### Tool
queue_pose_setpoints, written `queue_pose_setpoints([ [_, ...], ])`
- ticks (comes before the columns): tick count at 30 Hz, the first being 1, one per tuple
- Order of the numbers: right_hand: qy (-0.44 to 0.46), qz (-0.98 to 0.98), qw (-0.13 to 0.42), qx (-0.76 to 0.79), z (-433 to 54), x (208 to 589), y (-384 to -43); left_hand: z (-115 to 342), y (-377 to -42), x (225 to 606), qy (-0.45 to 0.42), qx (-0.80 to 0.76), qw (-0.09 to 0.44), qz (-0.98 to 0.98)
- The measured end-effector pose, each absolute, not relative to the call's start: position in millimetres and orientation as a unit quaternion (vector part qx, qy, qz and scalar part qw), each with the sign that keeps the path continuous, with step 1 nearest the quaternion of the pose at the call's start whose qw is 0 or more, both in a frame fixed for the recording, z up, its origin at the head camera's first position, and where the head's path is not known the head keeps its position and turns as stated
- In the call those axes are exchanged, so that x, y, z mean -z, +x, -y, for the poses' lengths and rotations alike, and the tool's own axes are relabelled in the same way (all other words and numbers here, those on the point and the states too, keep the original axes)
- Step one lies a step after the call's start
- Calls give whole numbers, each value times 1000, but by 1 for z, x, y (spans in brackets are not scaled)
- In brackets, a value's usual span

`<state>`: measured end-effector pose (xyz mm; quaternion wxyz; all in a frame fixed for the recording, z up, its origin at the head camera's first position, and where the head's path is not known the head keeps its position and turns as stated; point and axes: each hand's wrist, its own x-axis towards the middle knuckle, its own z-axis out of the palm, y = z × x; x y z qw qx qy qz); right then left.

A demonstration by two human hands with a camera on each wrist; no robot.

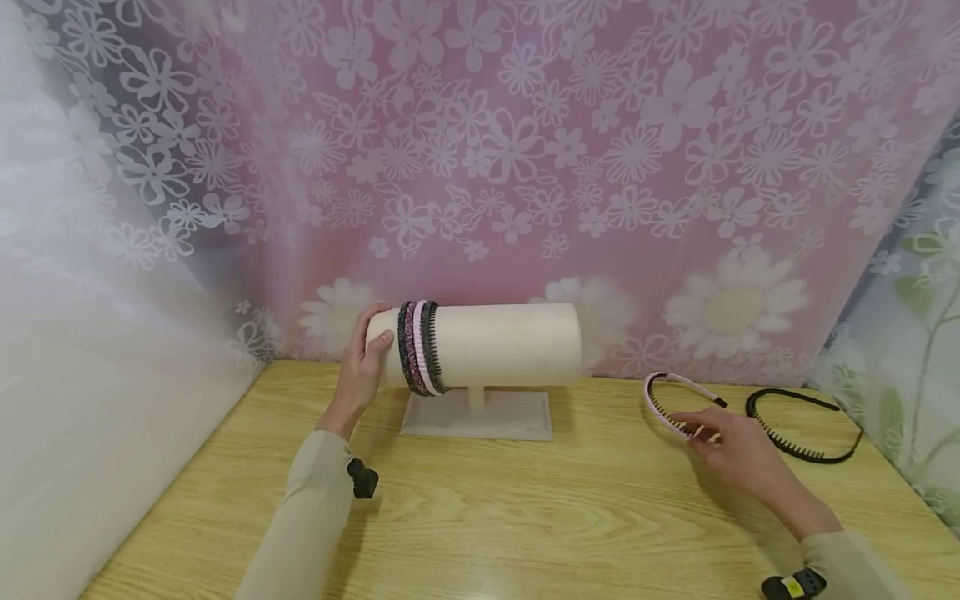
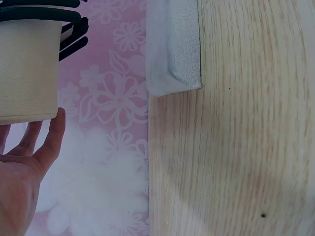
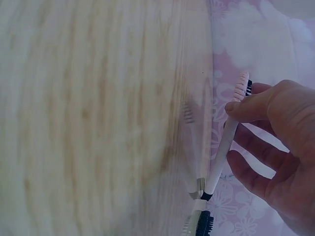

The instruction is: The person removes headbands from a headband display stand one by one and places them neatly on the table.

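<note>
A cream cylinder (image 1: pixel 510 343) on a short post and pale flat base (image 1: pixel 521 421) forms a headband display stand. Several headbands (image 1: pixel 422 350), dark, glittery and pink, circle it side by side near its left end. My left hand (image 1: pixel 362 377) grips that end, thumb in front; in the left wrist view, fingertips (image 2: pixel 58 118) touch the end's rim. Over at the right, my right hand (image 1: pixel 738 454) pinches a pink toothed headband (image 1: pixel 653 402) between thumb and fingers. The right wrist view shows the pinch on the pink band (image 3: pixel 225 145) close up.
Beside my right hand, a black toothed headband (image 1: pixel 812 457) lies on the wooden table (image 1: pixel 570 517). Flowered pink curtain (image 1: pixel 487 167) hangs behind the table, with pale cloth (image 1: pixel 97 358) along the left side and more flowered cloth (image 1: pixel 907 367) at the right.
</note>
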<state>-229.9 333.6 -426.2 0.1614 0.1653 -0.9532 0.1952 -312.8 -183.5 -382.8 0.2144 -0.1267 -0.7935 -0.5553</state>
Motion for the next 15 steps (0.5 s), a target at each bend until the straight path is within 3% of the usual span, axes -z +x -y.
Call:
queue_pose_setpoints([
  [15, 141, 967, 107, -182, -338, 427, -236, 185, -319, 391, -127, 550, 236, 791],
])
